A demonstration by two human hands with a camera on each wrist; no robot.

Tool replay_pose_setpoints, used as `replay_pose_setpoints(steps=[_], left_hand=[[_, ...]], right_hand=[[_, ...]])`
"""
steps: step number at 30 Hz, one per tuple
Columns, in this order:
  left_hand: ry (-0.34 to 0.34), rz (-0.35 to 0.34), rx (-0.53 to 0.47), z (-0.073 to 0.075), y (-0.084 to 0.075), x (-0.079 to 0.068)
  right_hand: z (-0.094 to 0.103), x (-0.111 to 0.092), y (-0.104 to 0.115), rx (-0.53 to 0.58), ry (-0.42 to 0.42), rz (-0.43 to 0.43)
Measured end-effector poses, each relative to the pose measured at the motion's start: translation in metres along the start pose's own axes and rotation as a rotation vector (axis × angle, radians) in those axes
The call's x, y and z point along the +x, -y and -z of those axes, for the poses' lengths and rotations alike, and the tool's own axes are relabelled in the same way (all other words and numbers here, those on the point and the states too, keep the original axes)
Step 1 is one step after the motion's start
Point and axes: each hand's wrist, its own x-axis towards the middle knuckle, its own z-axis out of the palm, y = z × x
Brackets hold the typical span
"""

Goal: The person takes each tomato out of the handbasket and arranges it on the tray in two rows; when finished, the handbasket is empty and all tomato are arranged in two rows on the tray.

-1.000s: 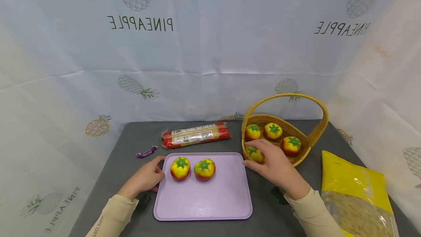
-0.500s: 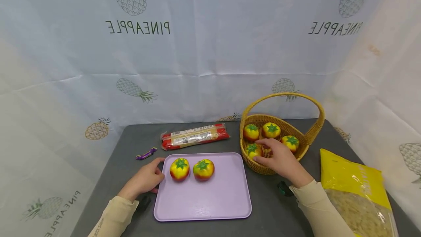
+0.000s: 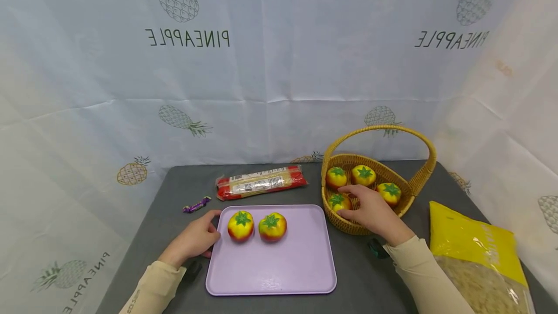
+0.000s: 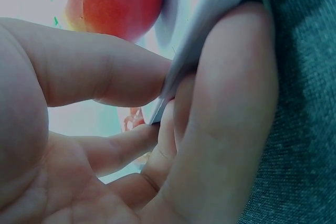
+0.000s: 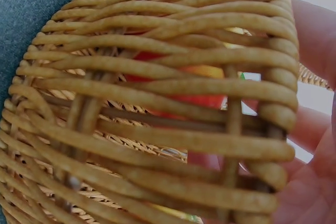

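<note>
My left hand [image 3: 193, 238] pinches the left rim of a lilac tray [image 3: 270, 275]. The left wrist view has the thumb on the tray's upper side and fingers bent beneath its edge. On the tray sit two yellow-red tomatoes [image 3: 240, 226] with green star-shaped tops, seemingly artificial. Over the front of a wicker basket [image 3: 348, 227] reaches my right hand [image 3: 374, 212], thumb and fingers around the front-left tomato [image 3: 338, 202] inside. Several tomatoes lie in the basket. Through the weave, the right wrist view shows part of a red tomato [image 5: 202, 95]; the fingertips are mostly hidden.
Behind the tray lies a red-ended pack of noodles [image 3: 261, 182], with a purple wrapped candy [image 3: 197, 205] to its left. A yellow bag of dry food [image 3: 481, 260] lies at right. The basket's tall handle [image 3: 379, 128] arches above it. A pineapple-print curtain hangs behind.
My right hand has shifted slightly right, its thumb passing from outside the basket's front-left rim to inside, around the front-left tomato. The left hand stays on the tray rim. The view shifts slightly.
</note>
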Motion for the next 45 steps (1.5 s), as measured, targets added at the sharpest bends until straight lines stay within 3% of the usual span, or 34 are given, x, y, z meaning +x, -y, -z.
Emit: replay_pose_setpoints(steps=[11, 25, 34, 45], left_hand=[[-0.003, 0.005, 0.009, 0.0, -0.001, 0.0], [0.003, 0.021, 0.01, -0.001, -0.001, 0.001], [0.003, 0.033, 0.013, -0.001, -0.003, 0.001], [-0.002, 0.037, 0.013, -0.001, -0.001, 0.001]], right_hand=[[-0.002, 0.004, -0.001, -0.016, 0.041, -0.009], [-0.003, 0.005, -0.002, -0.026, 0.025, -0.011], [0.014, -0.002, 0.007, -0.006, -0.021, -0.049], [0.016, -0.012, 0.031, -0.012, -0.138, 0.047]])
